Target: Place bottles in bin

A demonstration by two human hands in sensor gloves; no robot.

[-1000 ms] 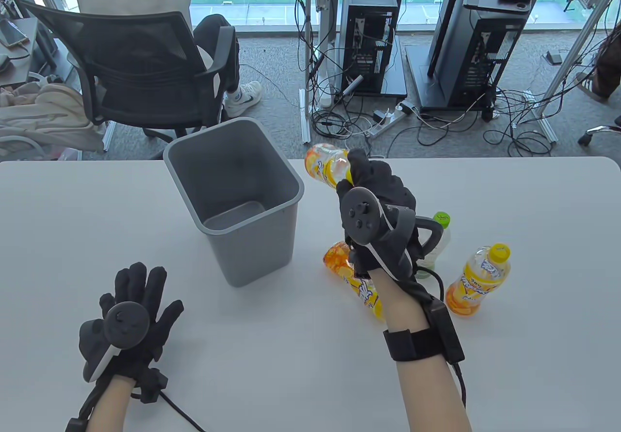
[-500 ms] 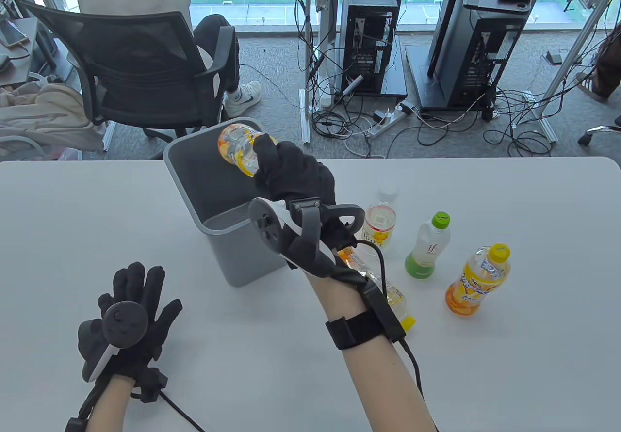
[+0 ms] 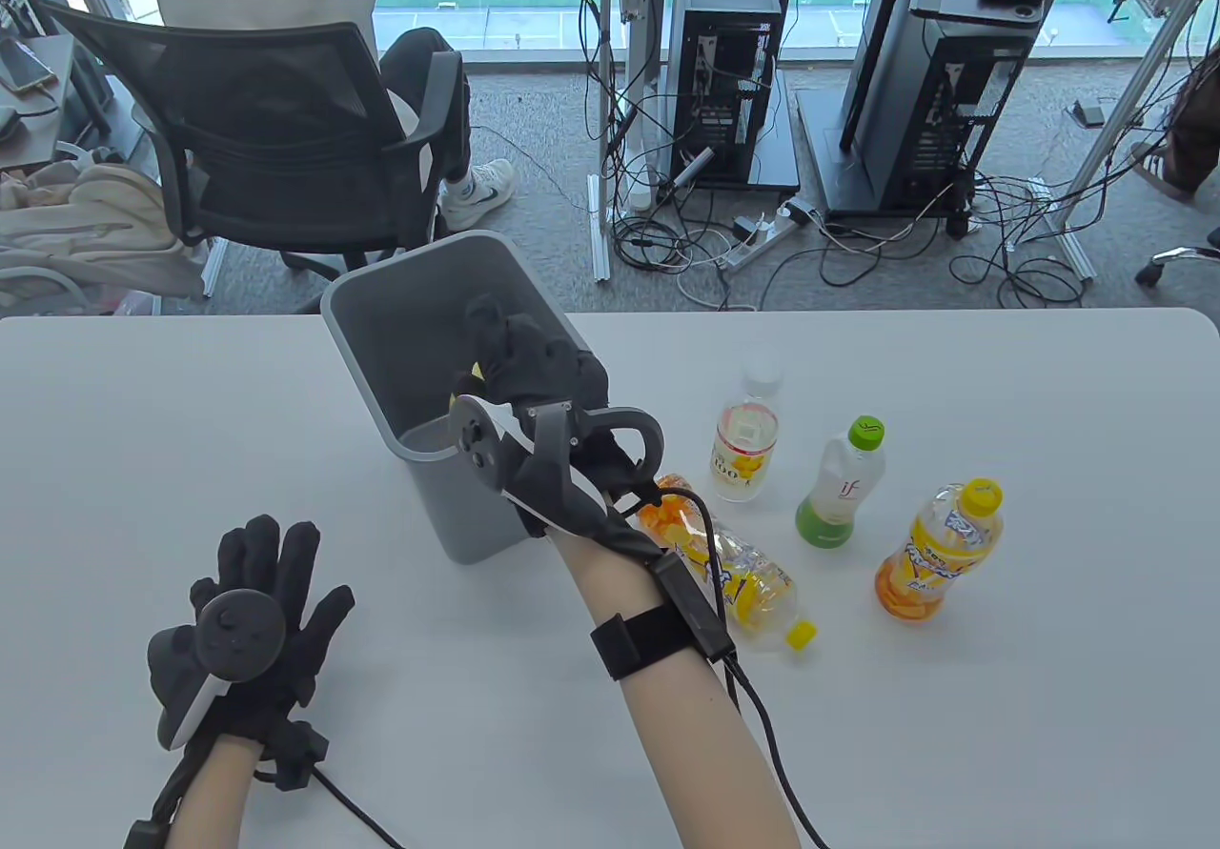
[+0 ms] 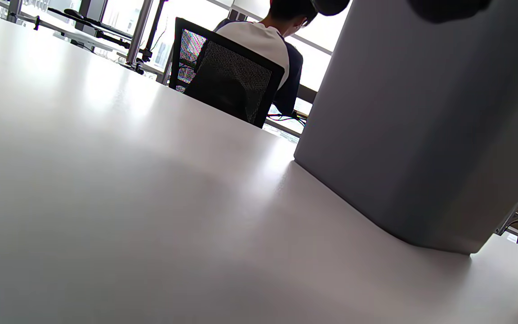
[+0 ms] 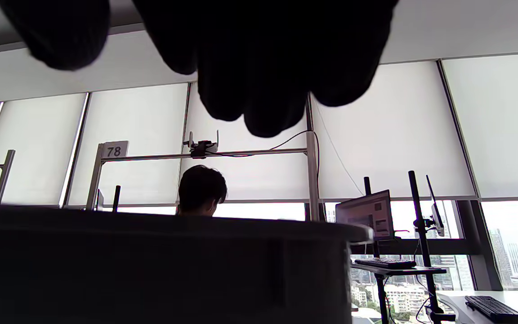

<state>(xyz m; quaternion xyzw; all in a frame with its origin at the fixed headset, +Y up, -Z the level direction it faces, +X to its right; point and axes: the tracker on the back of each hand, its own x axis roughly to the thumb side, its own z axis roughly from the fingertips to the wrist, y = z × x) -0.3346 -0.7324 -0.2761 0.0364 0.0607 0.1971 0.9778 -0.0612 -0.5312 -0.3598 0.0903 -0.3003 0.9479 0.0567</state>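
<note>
The grey bin (image 3: 335, 315) stands on the white table. My right hand (image 3: 519, 353) reaches down into its mouth from the right side. A small yellow bit (image 3: 468, 374) shows at the hand's left edge; the orange bottle it carried is otherwise hidden, so I cannot tell whether the hand still holds it. In the right wrist view the dark fingers (image 5: 259, 67) hang above the bin rim (image 5: 151, 225) with no bottle visible. My left hand (image 3: 253, 592) rests flat on the table with fingers spread, left of the bin, whose wall fills the left wrist view (image 4: 421, 135).
Right of the bin, an orange bottle (image 3: 734, 573) lies on its side. A clear white-capped bottle (image 3: 745, 449), a green bottle (image 3: 843, 487) and an upright orange bottle (image 3: 939, 554) stand further right. A seated person on a chair (image 3: 276, 125) is behind the table.
My right hand carried the orange bottle left from beside the bin to above it, then dipped into the bin's mouth; the bottle has dropped out of sight. The left hand stayed put.
</note>
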